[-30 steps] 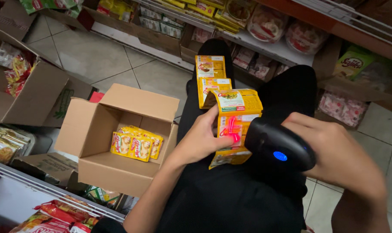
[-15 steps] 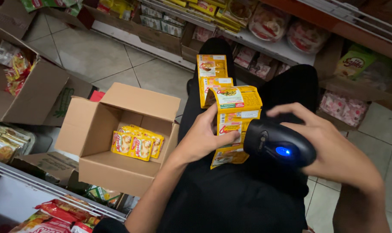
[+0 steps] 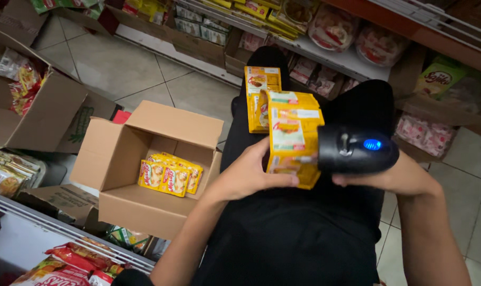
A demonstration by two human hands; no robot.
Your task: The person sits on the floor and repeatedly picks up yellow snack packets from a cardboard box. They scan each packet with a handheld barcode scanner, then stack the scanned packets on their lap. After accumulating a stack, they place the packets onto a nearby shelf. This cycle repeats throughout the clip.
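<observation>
Head view, looking straight down: the left hand (image 3: 251,177) is clamped on the lower edge of a strip of yellow-and-orange foil sachets (image 3: 292,139), thumb on top and fingers underneath. That strip runs up along the person's black-trousered lap (image 3: 283,238), the far sachets lying flat near the knee.

The right hand (image 3: 396,177) is wrapped around a black handheld barcode scanner (image 3: 357,149) with a blue light glowing on its top. The scanner's nose sits right against the right edge of the sachet strip, touching or just shy of it; I can't tell which.

To the left, on the grey tiled floor (image 3: 119,63), an open brown cardboard box (image 3: 145,206) holds a small bundle of matching yellow sachets (image 3: 169,176) against its bottom. Another open cardboard box (image 3: 39,114) with mixed packets sits further left. Along the top runs a low store shelf (image 3: 325,55) stocked with packaged goods.
</observation>
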